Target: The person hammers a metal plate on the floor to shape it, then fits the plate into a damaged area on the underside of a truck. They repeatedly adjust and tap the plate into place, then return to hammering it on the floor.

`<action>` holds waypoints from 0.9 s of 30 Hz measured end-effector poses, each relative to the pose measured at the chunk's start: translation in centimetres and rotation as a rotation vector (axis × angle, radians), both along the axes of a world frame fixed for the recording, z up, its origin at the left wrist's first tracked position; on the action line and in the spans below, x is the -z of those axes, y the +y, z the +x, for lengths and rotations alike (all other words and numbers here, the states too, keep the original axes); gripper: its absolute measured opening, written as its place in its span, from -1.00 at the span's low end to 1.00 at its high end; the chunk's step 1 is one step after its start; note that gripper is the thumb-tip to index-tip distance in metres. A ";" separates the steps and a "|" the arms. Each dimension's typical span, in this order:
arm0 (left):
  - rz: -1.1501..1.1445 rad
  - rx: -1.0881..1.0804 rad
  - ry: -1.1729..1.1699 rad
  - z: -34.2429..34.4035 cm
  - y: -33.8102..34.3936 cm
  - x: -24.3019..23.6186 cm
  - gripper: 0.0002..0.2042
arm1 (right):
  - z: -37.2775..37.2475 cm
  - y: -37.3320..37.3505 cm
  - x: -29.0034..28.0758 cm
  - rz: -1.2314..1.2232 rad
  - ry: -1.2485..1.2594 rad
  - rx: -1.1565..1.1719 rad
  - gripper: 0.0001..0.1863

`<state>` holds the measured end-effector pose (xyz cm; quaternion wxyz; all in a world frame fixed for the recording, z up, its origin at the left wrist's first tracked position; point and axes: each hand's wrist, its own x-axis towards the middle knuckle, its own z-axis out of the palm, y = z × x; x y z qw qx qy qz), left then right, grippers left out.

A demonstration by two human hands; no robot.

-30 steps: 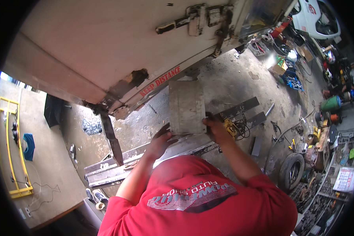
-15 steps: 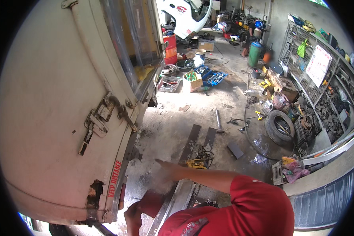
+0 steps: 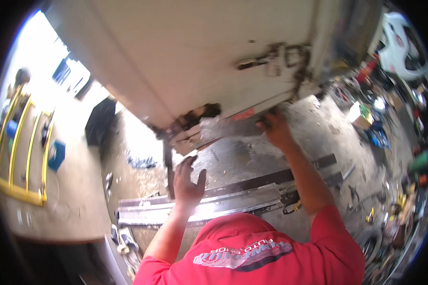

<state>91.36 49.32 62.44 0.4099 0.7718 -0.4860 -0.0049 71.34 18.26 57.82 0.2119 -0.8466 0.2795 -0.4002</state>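
Observation:
A thin grey metal plate (image 3: 235, 128) lies along the lower edge of the cream truck door (image 3: 176, 57), its left end beside a rusted-through hole (image 3: 202, 114). My right hand (image 3: 275, 128) is closed on the right end of the plate, with the fingers partly dark and blurred. Below the left end of the plate, my left hand (image 3: 189, 183) is raised with fingers and thumb apart, holding nothing. Under both arms, long metal bars (image 3: 214, 204) lie on the floor. A rusty latch (image 3: 276, 59) is fixed to the door above my right hand.
A yellow tubular frame (image 3: 19, 190) stands at the far left near a blue box (image 3: 57, 155). Tools, a tire (image 3: 370, 242) and a carton (image 3: 360, 115) crowd the right side. A yellow power tool (image 3: 296, 206) rests by the bars. A dark upright post (image 3: 168, 166) stands under the door corner.
My view has swung left, so the door now spans the top. My left hand has risen and spread its fingers. My right hand now grips the metal plate at the door edge.

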 end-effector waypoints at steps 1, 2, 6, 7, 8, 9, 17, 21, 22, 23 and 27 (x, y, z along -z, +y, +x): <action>-0.064 0.049 -0.115 0.7 1.2 0.3 -0.54 | 1.5 -1.0 -0.9 0.082 0.055 0.002 -0.71; -0.099 -0.006 -0.222 1.0 2.5 0.3 -0.57 | 3.5 -1.8 -1.2 0.058 0.072 -0.030 -0.71; 0.009 -0.380 -0.434 2.0 6.4 0.2 -0.43 | 8.1 -2.9 -2.7 -0.063 0.105 -0.132 -0.72; 0.120 -0.422 -0.333 2.8 6.8 0.8 -0.23 | 9.4 -2.8 -3.1 -0.097 0.105 -0.163 -0.72; 0.151 -0.422 -0.075 3.6 7.2 1.8 -0.16 | 10.7 -2.4 -3.5 -0.096 0.124 -0.173 -0.72; 0.174 -0.410 0.184 4.1 7.0 2.6 -0.08 | 11.8 -2.2 -3.8 -0.098 0.146 -0.175 -0.72; 0.192 -0.217 0.438 1.6 0.5 4.7 0.01 | 17.3 -1.3 -2.6 -0.109 0.127 -0.025 -0.69; 0.081 -0.147 0.528 2.3 -4.0 5.5 0.11 | 17.8 -1.0 -1.8 -0.149 0.049 0.025 -0.68; -0.011 -0.112 0.567 2.5 -5.0 5.8 0.11 | 18.0 -0.9 -1.8 -0.144 0.034 0.032 -0.68; -0.040 -0.104 0.563 2.9 -5.9 6.3 0.10 | 18.1 -0.9 -1.8 -0.129 0.013 0.030 -0.67; -0.033 -0.135 0.331 5.9 -8.8 8.5 0.06 | 18.4 -0.8 -1.5 -0.123 -0.024 0.044 -0.63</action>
